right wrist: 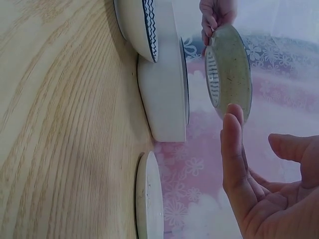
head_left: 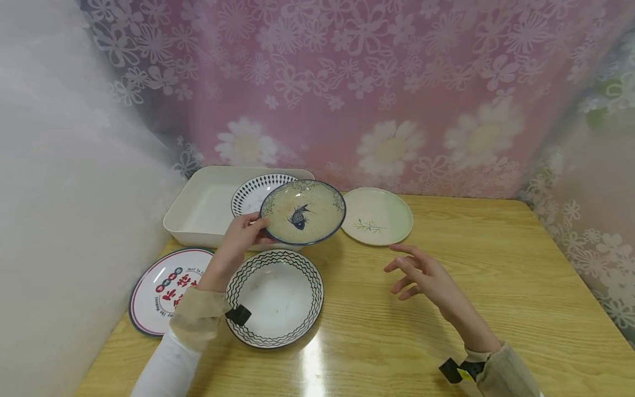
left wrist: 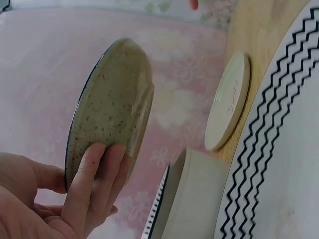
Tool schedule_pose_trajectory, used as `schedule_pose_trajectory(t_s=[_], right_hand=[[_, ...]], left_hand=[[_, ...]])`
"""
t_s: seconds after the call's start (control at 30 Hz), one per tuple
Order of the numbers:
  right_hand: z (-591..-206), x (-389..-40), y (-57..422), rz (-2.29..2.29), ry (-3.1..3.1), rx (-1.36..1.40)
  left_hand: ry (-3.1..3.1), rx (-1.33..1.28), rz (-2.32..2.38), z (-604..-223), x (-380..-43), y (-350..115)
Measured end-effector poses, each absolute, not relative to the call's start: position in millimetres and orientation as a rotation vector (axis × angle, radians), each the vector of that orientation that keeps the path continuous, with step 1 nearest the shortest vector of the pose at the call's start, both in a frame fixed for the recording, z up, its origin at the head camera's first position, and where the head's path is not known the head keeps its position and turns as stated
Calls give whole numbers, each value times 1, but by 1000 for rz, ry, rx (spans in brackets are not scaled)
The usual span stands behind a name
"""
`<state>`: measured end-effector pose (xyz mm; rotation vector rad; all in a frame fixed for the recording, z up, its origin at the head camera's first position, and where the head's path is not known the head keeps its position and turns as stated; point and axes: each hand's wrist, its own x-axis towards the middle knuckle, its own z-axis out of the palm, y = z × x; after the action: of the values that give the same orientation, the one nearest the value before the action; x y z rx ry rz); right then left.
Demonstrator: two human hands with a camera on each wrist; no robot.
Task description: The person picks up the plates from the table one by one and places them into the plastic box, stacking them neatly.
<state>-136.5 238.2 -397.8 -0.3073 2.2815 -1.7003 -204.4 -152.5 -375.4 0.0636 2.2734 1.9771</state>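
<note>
My left hand grips the left rim of a beige plate with a blue fish drawn on it, thumb on top and fingers beneath. In the left wrist view the speckled underside of this fish plate shows above my curled fingers. It is held up in the air, tilted, in front of a cream rectangular bin. Inside the bin leans a white plate with a black diamond rim, partly hidden by the fish plate. My right hand hovers over the table with loosely bent fingers, holding nothing.
A deep white dish with black zigzag rim stands below my left hand. Left of it lies a white plate with red lettering, partly under my forearm. A pale plate with a sprig lies right of the bin on the wooden table.
</note>
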Motion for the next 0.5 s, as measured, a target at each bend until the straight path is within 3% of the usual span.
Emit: schedule_pose_trajectory(t_s=[0.5], right_hand=[[-399,-135,242,-1699,2273,-295]], left_hand=[[2317,-187,2033,-376,-233,-189]])
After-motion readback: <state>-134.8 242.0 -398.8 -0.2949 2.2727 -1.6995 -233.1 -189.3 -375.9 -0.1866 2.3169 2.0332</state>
